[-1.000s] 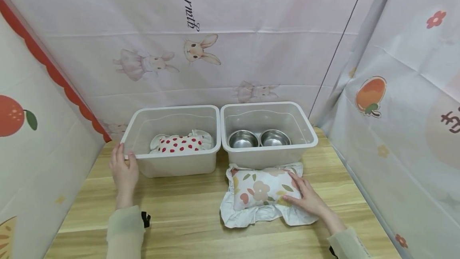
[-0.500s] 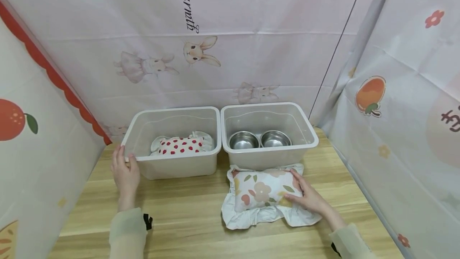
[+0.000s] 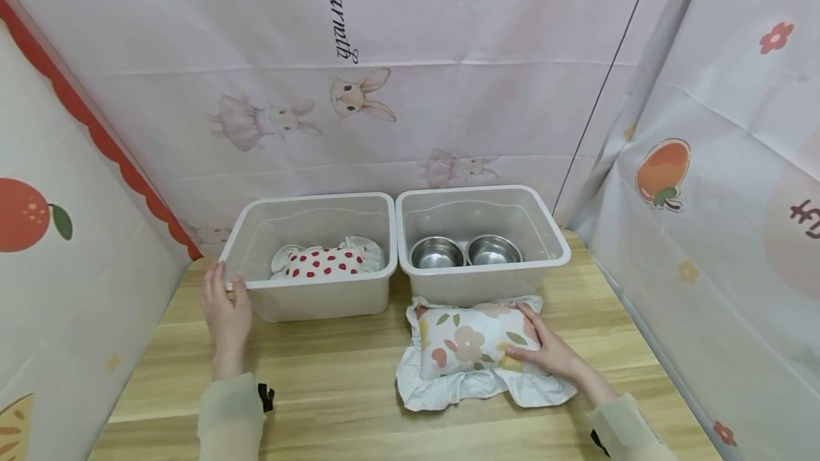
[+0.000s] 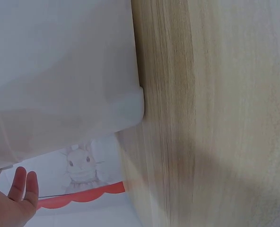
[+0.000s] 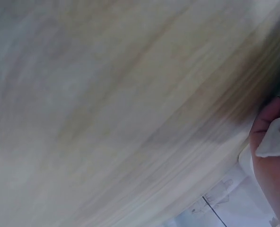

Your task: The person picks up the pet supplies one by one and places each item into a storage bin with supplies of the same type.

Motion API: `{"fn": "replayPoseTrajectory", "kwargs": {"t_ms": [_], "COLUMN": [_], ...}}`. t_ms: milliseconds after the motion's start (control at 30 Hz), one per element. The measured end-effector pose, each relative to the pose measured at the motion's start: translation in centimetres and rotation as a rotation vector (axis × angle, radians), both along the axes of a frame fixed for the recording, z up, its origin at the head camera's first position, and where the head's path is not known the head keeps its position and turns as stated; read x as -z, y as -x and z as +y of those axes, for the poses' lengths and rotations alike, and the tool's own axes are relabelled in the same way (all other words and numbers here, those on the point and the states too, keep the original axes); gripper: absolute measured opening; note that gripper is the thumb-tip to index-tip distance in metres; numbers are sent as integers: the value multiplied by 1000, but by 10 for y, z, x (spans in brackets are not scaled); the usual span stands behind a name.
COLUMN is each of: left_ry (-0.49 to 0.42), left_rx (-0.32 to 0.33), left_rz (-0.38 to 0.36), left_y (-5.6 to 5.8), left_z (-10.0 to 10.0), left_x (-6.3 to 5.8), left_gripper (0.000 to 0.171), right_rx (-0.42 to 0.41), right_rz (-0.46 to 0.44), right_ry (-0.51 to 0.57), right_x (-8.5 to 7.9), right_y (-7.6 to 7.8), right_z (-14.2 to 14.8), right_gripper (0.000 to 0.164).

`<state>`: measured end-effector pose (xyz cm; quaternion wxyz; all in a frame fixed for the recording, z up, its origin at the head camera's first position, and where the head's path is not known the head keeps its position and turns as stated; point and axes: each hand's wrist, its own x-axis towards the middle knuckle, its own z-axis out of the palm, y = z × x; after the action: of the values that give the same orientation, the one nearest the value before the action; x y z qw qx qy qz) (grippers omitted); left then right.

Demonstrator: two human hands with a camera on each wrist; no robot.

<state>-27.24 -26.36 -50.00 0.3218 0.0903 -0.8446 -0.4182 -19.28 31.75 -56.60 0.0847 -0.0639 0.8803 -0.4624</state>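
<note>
My left hand [image 3: 228, 316] rests at the near left corner of the left grey plastic bin [image 3: 327, 302], thumb at its front rim, fingers along its side. Two extended fingers [image 4: 30, 187] show beside the bin's wall [image 4: 74, 75] in the left wrist view. On the table, a small floral pillow [image 3: 468, 343] with a white ruffle lies before the right bin [image 3: 477, 286]. My right hand [image 3: 552, 353] grips its right end, thumb on the near side, fingers over the far side. In the right wrist view, fingers [image 5: 268, 113] curl around white ruffle [image 5: 275, 139].
Inside the left bin lies a small white pillow with red spots [image 3: 327, 262]. Two metal bowls, one left [image 3: 438, 256] and one right [image 3: 495, 253], sit in the right bin. The bins stand side by side on a wooden table [image 3: 333, 390], against a printed cloth wall [image 3: 397, 20].
The whole head view has shifted slightly downward. Both hands, the bins and the floral pillow keep nearly the same places relative to each other.
</note>
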Motion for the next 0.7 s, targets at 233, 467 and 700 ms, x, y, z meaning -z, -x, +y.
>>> {"fn": "replayPoseTrajectory", "kwargs": {"t_ms": [233,467,700], "left_ry": [-5,-28,-17], "left_rx": [5,5,3], "left_rz": [37,51,85], "left_y": [-1,-1,3], "left_z": [2,2,0], "left_x": [2,6,7], "left_gripper": [49,48,48], "right_rx": [-3,11,106], "right_rz": [11,-12,-108], "right_ry": [38,102,304], "right_x": [3,3,-3], "right_y": [-1,-1,-3], "right_z": [-2,-4,-14], "right_gripper": [80,64,61]}}
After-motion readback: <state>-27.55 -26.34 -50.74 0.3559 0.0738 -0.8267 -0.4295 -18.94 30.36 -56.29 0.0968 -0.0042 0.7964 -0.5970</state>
